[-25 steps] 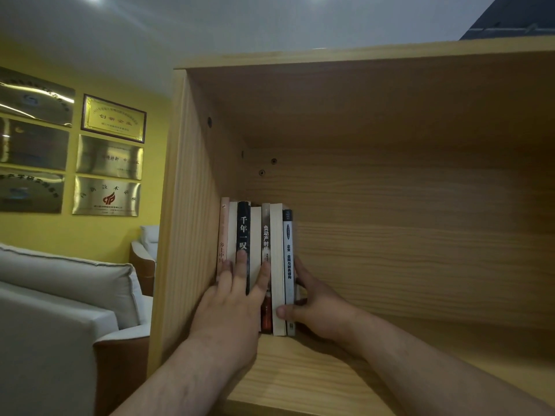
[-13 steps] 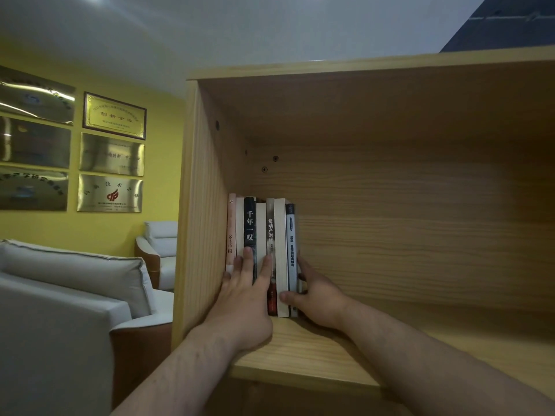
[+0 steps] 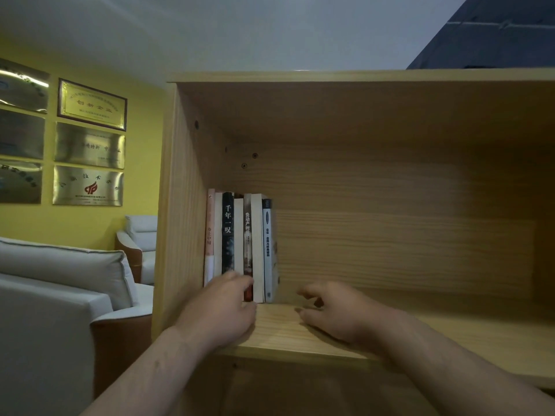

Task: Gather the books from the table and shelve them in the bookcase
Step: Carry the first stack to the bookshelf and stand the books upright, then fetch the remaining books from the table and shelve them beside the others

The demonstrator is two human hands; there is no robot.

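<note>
Now, head view. Books (image 3: 241,244) stand upright in a tight row at the far left of the bookcase (image 3: 390,181) compartment, the leftmost against the side wall (image 3: 183,205), spines facing out: a pink one, a black one with white characters, pale ones, and a grey-blue one at the right end.

Left hand (image 3: 222,310) sits low in front of the row's left half, fingers loosely curled, fingertips (image 3: 240,279) at the bottoms of the middle spines; whether they touch is unclear through blur. It grips nothing.

Right hand (image 3: 339,310) rests just above the shelf board (image 3: 279,328), to the right of the row and apart from it, fingers half curled and slightly spread, empty. A strip of bare shelf shows between its fingertips and the grey-blue book.

Against half a second ago: the left hand then lay flat on the spines with fingers spread upward; it has since dropped and curled. The right hand then pressed the row's right end; it has pulled back toward the shelf edge. The books stand as before.

Beyond the bookcase, at left: yellow wall with plaques (image 3: 90,145), pale sofa (image 3: 60,274).
</note>
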